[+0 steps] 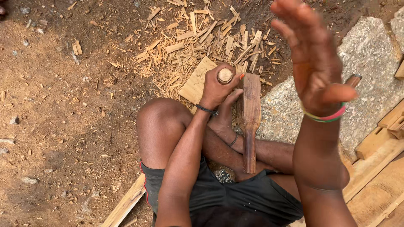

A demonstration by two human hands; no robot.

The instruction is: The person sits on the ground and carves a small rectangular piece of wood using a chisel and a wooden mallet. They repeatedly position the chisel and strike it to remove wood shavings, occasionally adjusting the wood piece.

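Note:
My left hand (216, 88) is closed around a round wooden tool handle (225, 75), held upright with its end facing up; the lower part of the tool is hidden. Beside it stands a dark paddle-shaped wooden piece (251, 117), its narrow end resting toward my lap and my foot (227, 111) pressing against its side. My right hand (315, 54) is raised close to the camera, fingers spread, with nothing in it. A coloured band circles that wrist. Behind the wrist, the tip of a wooden handle with a metal ring (353, 80) shows.
Wood chips (202, 38) are heaped on the dirt ahead, with a flat pale board (195, 84) among them. Grey stone blocks (370, 59) lie to the right, wooden planks (378, 185) at lower right, and another plank (126, 204) by my left thigh.

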